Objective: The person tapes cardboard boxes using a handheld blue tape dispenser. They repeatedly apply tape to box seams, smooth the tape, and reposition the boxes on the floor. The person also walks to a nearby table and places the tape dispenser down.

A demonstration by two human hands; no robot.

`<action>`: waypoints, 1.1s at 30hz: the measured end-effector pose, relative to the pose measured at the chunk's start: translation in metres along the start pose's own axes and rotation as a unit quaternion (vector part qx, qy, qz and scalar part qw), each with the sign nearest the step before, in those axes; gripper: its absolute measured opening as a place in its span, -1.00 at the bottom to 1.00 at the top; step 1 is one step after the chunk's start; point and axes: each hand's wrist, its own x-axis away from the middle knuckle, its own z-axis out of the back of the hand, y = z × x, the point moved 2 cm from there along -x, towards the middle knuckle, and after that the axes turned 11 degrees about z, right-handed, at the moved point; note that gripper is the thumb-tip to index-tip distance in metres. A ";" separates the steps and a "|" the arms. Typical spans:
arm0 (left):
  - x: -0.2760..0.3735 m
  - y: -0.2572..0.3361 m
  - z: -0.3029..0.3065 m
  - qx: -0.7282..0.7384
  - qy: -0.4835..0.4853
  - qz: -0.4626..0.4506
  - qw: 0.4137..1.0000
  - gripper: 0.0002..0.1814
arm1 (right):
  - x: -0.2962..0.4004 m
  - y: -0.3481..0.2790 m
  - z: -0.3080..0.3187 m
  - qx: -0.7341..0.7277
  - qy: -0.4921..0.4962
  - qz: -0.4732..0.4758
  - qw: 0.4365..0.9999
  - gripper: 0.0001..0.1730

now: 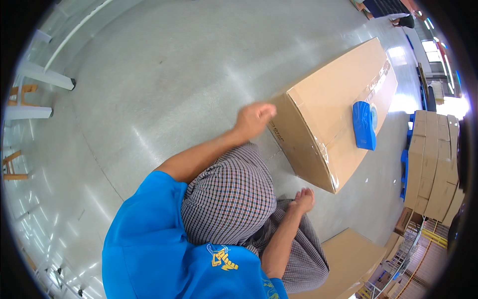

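A large cardboard carton (336, 101) lies on the floor before me, its seam and near edges covered with shiny clear tape. My left hand (255, 119) is beside the carton's near left corner, slightly blurred, with its fingers curled in and nothing visible in them. Whether it touches the cardboard is unclear. Over my right knee, just short of the carton's near right corner, is my right hand (304, 200), raised with loosely bent fingers and no object in it. On the carton's upper face rests a blue tape dispenser (363, 125) with a tape roll (373, 116) at its side.
Another cardboard piece or carton (347, 254) lies by my right leg. Stacked cartons (433, 160) stand on a blue pallet (404, 173) at right, near wire carts (396, 269). White legs (48, 76) of furniture and wooden stools (22, 93) are at left. A person (405, 21) is far off.
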 end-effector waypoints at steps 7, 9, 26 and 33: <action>-0.055 0.016 0.010 -0.010 -0.049 -0.130 0.990 -0.72 | -0.047 -0.036 -0.001 -0.223 0.070 0.040 0.971 -0.19; -0.052 -0.003 -0.001 -0.027 0.010 -0.174 0.984 -0.67 | -0.034 -0.052 -0.038 -0.236 0.063 0.076 0.967 -0.09; -0.002 -0.076 -0.021 -0.236 -0.060 -0.144 0.959 -0.15 | 0.000 0.068 -0.045 0.126 0.003 0.210 0.969 -0.36; -0.031 0.005 -0.034 -0.224 -0.026 -0.223 0.949 -0.14 | -0.048 0.044 -0.033 -0.134 0.186 0.113 0.967 -0.31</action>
